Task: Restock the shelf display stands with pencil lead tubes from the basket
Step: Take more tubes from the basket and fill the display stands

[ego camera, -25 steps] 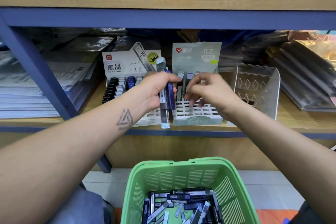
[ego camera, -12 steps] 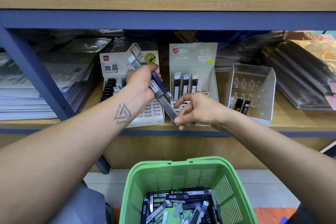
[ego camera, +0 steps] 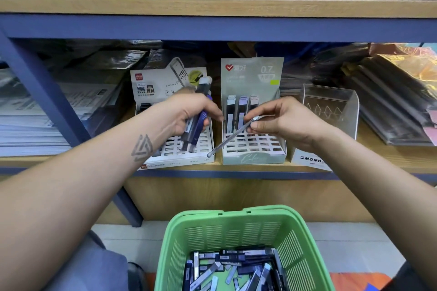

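The right hand (ego camera: 287, 123) now pinches a single tube (ego camera: 233, 136) by its upper end; half a second ago it only reached for the tube's lower tip. The left hand (ego camera: 189, 113) still grips a bundle (ego camera: 196, 123) of tubes, now held nearly upright. So one tube is freed, likely for slotting next. Its long axis runs diagonally: upper end at the fingers, lower end pointing down-left toward the shelf's front edge, in front of the gap between the white stand (ego camera: 175, 149) and the green stand (ego camera: 254, 149). Below, the basket (ego camera: 236, 231) holds more tubes.
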`<state>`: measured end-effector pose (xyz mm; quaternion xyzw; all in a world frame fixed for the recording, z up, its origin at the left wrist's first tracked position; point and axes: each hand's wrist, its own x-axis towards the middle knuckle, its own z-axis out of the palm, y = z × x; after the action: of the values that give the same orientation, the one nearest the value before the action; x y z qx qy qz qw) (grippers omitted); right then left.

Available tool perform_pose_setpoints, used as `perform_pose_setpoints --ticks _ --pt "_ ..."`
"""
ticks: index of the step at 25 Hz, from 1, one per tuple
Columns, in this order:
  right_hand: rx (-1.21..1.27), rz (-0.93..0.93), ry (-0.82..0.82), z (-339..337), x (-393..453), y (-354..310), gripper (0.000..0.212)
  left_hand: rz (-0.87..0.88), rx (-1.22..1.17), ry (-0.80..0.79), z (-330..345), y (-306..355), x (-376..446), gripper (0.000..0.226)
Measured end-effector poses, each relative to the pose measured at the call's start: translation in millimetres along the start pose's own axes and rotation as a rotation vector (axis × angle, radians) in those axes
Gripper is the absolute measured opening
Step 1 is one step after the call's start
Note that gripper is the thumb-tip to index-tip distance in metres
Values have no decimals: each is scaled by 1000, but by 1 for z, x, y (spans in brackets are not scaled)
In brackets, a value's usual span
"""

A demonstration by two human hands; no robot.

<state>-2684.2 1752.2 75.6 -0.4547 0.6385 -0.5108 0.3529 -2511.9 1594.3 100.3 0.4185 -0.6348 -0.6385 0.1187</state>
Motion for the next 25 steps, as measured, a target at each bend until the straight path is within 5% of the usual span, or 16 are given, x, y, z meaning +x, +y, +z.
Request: perform_pose_setpoints --ticks 5,8,14,19,25 --pt "65 -104 50 6 11 4 25 77 169 -124 16 -6 -5 39" --pt "108 -121 64 8 17 7 32 141 194 -81 23 -8 -7 23" --pt "143 -80 202 9 20 -2 14 144 106 10 24 -6 -5 30" --pt "-230 -285 412 4 29 -7 18 76 24 235 12 -7 3 39" --pt "-476 -402 403 24 29 -6 10 73 168 277 20 -17 10 34"
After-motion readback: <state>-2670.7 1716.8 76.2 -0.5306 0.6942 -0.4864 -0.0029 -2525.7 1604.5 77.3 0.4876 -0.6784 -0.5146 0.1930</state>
